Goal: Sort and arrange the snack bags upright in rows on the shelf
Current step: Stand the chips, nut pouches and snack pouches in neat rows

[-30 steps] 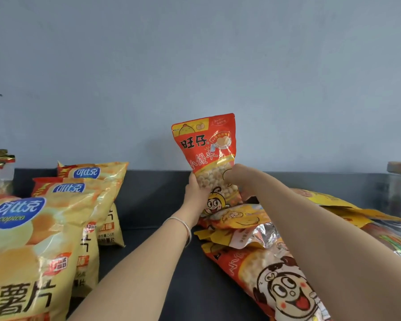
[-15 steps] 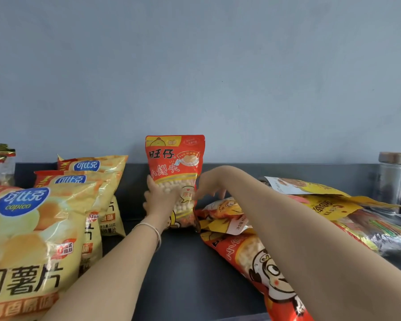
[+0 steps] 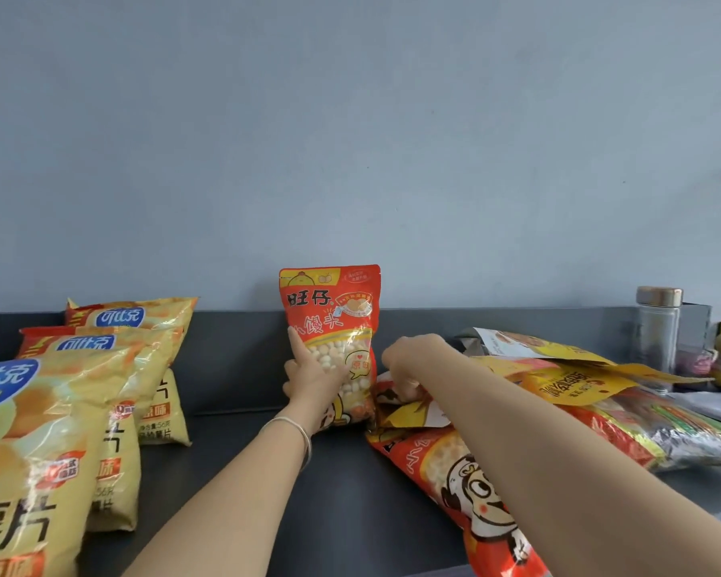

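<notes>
This looks to me like a small shop or a stockroom, though I cannot tell for sure. In front of me runs a dark grey shelf [image 3: 234, 472] with a low back lip, set against a bare pale blue wall [image 3: 350, 139]. The goods come in multiples. Three identical yellow crisp bags [image 3: 113, 368] stand one behind another on my left, and red snack bags [image 3: 471, 493] of one brand lie heaped on my right. A glass jar [image 3: 658, 331] with a metal lid stands far right.

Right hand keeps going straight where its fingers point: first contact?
Most likely the crumpled orange-yellow bag atop the lying pile: the right hand has its fingers bent down toward it, maybe touching. Depth unclear.
</notes>
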A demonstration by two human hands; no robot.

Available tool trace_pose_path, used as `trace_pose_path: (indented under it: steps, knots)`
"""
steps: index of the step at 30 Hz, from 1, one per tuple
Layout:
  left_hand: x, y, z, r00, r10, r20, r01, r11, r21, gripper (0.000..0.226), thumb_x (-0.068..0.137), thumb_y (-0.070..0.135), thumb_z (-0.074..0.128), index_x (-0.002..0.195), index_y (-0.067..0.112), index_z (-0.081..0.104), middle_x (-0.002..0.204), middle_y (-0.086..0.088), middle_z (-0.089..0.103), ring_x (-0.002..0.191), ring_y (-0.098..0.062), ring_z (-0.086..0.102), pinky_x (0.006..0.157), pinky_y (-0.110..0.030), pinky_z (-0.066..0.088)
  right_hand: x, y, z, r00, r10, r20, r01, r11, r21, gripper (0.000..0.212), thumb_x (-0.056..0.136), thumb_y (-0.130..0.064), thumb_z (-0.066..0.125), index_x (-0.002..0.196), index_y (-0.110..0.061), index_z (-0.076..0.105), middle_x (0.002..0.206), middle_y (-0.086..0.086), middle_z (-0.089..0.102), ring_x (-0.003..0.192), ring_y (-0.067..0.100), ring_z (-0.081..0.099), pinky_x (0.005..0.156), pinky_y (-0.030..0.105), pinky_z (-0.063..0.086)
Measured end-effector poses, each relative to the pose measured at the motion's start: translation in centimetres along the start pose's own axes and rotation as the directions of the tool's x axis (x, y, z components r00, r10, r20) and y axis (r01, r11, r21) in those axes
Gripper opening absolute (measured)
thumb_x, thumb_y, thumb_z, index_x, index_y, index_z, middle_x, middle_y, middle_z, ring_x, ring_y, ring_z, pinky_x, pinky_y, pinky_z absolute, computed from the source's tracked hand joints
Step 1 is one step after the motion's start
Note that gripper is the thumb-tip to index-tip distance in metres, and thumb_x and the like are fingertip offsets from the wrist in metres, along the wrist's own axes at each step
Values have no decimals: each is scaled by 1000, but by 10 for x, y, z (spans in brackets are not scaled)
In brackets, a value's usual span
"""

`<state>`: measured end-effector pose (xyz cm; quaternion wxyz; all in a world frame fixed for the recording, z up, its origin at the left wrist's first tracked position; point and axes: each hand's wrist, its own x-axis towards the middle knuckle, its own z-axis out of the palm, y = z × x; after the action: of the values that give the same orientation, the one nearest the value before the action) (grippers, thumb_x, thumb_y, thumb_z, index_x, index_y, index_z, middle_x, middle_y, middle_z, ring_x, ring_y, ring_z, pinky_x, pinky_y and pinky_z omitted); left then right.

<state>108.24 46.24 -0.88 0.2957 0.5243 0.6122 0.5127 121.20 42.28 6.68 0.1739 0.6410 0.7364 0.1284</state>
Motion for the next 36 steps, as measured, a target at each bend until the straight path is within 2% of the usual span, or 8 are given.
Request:
trace_pose_path:
  steps: [6,9,12,15,21,26,29,36]
  knots:
    - [-15,6,14,997,43,-62,-38,996,79,96,87,30,62,147,36,-13,146,-15,18,131,-36,29,109,-54,28,-12,21,0,916,58,-396,-111,987,-112,15,92,-6,55,102,-16,58,71,-4,43,76,17,52,67,25,42]
    - [-31,13,16,943,280,-180,-172,873,456,85,88,27,59,148,34,1,152,-9,10,141,-31,13,109,-60,16,-22,34,-6,868,88,-489,-121,992,-38,16,91,-3,52,96,-18,54,73,-4,45,80,19,52,67,26,39]
    - [-45,24,31,792,608,55,-493,585,644,66,89,27,57,146,29,24,150,-7,24,138,-27,22,110,-44,24,-28,47,-3,878,158,-452,-97,983,156,26,93,-7,49,115,-17,57,106,1,60,97,25,59,70,29,41]
    - [-65,40,52,721,584,373,-691,568,447,54,88,6,49,140,22,42,150,-3,33,141,-21,22,113,-31,18,-39,57,6,905,186,-382,-81,958,276,27,93,-8,48,116,-18,59,107,4,58,88,25,55,69,31,42]
    - [-82,57,58,687,476,549,-636,759,138,53,83,2,55,131,24,53,127,4,57,118,-14,49,101,-27,36,-53,86,28,909,251,-334,-41,850,526,24,88,-4,44,96,-14,65,95,6,59,72,23,52,59,29,41]
    - [-75,64,64,815,495,301,-563,800,207,29,96,24,50,123,22,62,116,-1,66,105,-19,60,89,-31,47,-57,99,38,793,451,-409,-15,686,727,25,92,-5,36,74,-14,51,83,8,55,73,29,53,58,29,39]
    - [-77,80,62,898,438,54,-438,899,-15,26,99,24,44,107,12,66,82,-1,63,71,-13,55,64,-26,43,-67,111,34,665,597,-448,77,542,837,34,96,-3,29,115,-9,56,120,17,54,112,37,51,81,39,43]
    - [-80,106,43,928,300,-222,-349,909,-230,36,98,31,47,67,15,38,68,-2,42,64,-17,42,70,-36,39,-68,103,33,841,430,-329,131,428,894,51,96,-8,48,145,-6,31,141,14,46,123,29,49,87,33,44]
